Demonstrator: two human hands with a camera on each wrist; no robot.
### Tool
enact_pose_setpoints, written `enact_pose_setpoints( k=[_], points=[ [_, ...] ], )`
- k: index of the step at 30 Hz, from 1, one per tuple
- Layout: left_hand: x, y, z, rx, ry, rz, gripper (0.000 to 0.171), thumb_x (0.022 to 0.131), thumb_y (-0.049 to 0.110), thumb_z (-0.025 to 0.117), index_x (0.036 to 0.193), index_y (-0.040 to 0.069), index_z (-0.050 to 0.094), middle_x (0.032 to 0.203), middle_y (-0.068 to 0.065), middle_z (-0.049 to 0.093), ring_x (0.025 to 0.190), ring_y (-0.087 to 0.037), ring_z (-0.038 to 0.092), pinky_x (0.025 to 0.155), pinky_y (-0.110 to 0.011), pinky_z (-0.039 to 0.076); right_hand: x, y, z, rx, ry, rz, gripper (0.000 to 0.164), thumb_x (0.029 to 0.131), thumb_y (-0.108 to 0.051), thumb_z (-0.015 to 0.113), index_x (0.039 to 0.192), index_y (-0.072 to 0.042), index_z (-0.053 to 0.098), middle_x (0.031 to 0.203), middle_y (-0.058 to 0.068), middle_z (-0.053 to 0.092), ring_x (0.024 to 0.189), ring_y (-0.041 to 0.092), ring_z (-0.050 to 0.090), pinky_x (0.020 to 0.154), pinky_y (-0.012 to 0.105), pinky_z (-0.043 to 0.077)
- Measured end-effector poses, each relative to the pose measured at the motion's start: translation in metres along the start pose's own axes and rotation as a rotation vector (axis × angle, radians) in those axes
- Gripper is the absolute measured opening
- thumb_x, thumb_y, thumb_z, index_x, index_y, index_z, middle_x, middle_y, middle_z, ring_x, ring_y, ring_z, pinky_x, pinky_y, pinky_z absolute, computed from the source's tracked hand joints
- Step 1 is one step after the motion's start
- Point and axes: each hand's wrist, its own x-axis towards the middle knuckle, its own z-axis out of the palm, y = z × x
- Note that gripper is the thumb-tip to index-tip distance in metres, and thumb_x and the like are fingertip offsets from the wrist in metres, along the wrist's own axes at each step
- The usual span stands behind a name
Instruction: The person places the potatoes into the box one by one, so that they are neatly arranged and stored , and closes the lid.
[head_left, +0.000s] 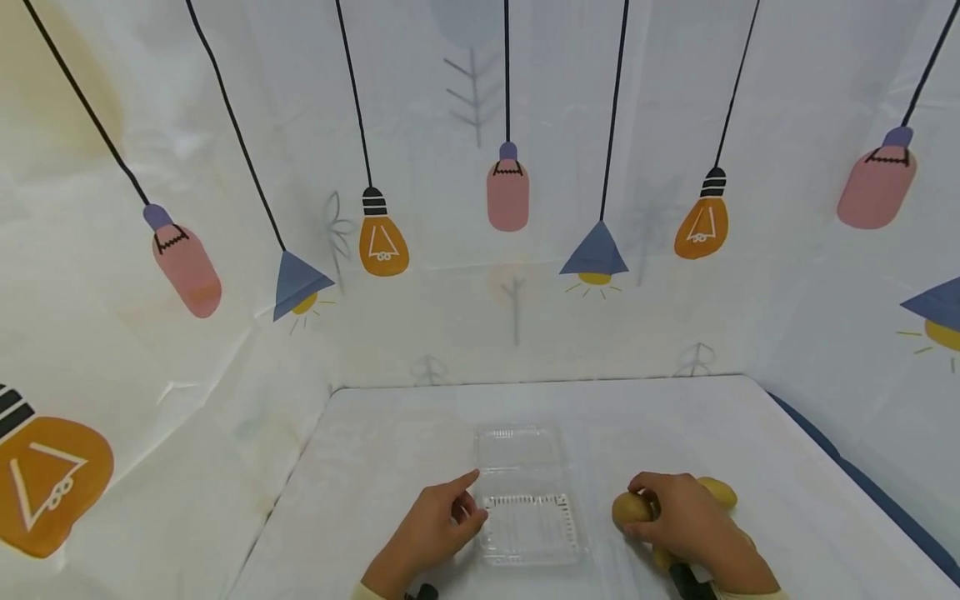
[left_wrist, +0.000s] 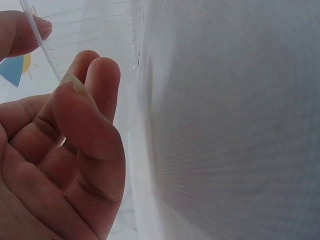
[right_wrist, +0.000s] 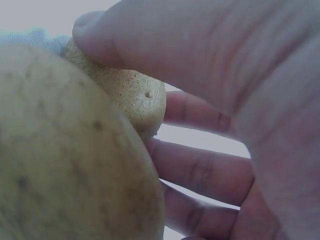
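Observation:
A clear plastic clamshell box (head_left: pixel 531 558) lies with its lid (head_left: pixel 519 450) folded back on the white table. At its left edge, my left hand (head_left: pixel 431 527) touches it with a stretched forefinger and the thumb, held apart; in the left wrist view the other fingers (left_wrist: pixel 102 87) are bent beside the clear rim (left_wrist: pixel 42 45). My right hand (head_left: pixel 686 517) grips a potato (head_left: pixel 628 510) to the right of the box. Its thumb lies over that potato (right_wrist: pixel 132 95) and the fingers reach round behind. A second, larger potato (right_wrist: pixel 65 150) fills the near left of the right wrist view.
Another yellowish potato (head_left: pixel 720 492) shows just beyond the right hand, and one more (head_left: pixel 663 558) lies partly under it. A white table (head_left: pixel 360 467) stands against a hanging sheet (head_left: pixel 450 325) printed with lamps. Dark blue cloth (head_left: pixel 862 475) runs along the right edge.

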Motion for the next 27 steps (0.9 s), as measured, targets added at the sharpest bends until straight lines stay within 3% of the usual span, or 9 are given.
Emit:
enact_pose_setpoints(
  k=[3,10,16,27],
  points=[
    [-0.0020,0.0000,0.0004,-0.007,-0.005,-0.021,0.062,0.100,0.030,0.075,0.150,-0.001,0.056,0.087,0.017,0.064,0.075,-0.001,0.060,0.065,-0.023,0.053,0.0011,0.0008,0.0015,0.018,-0.021,0.006,0.050,0.069,-0.045,0.099,0.107,-0.025,0.075,0.094,-0.009,0.070,0.082,0.011,0.059,0.078,0.041,0.054],
    [-0.0009,0.0002,-0.0008,0.008,-0.004,0.002,0.062,0.101,0.031,0.074,0.151,0.000,0.055,0.087,0.017,0.064,0.074,-0.001,0.059,0.065,-0.023,0.053,0.0024,0.0003,-0.0024,0.052,-0.043,-0.014,0.049,0.070,-0.039,0.099,0.109,-0.023,0.075,0.092,-0.010,0.068,0.084,0.010,0.060,0.079,0.040,0.053],
    [-0.0007,-0.0004,-0.0006,-0.001,-0.018,-0.042,0.064,0.101,0.034,0.074,0.152,0.002,0.055,0.087,0.017,0.063,0.073,-0.001,0.059,0.064,-0.023,0.053,0.0028,0.0008,-0.0031,0.096,-0.063,-0.004,0.051,0.069,-0.038,0.100,0.111,-0.022,0.075,0.096,-0.009,0.070,0.088,0.011,0.062,0.082,0.042,0.055],
    [-0.0030,0.0004,-0.0015,-0.035,0.023,0.052,0.060,0.101,0.030,0.074,0.148,-0.003,0.057,0.083,0.015,0.063,0.071,0.000,0.058,0.065,-0.021,0.053,0.0058,0.0066,-0.0007,0.068,-0.051,-0.040,0.050,0.068,-0.041,0.099,0.108,-0.024,0.075,0.093,-0.012,0.068,0.085,0.009,0.061,0.077,0.037,0.053]
  ],
)
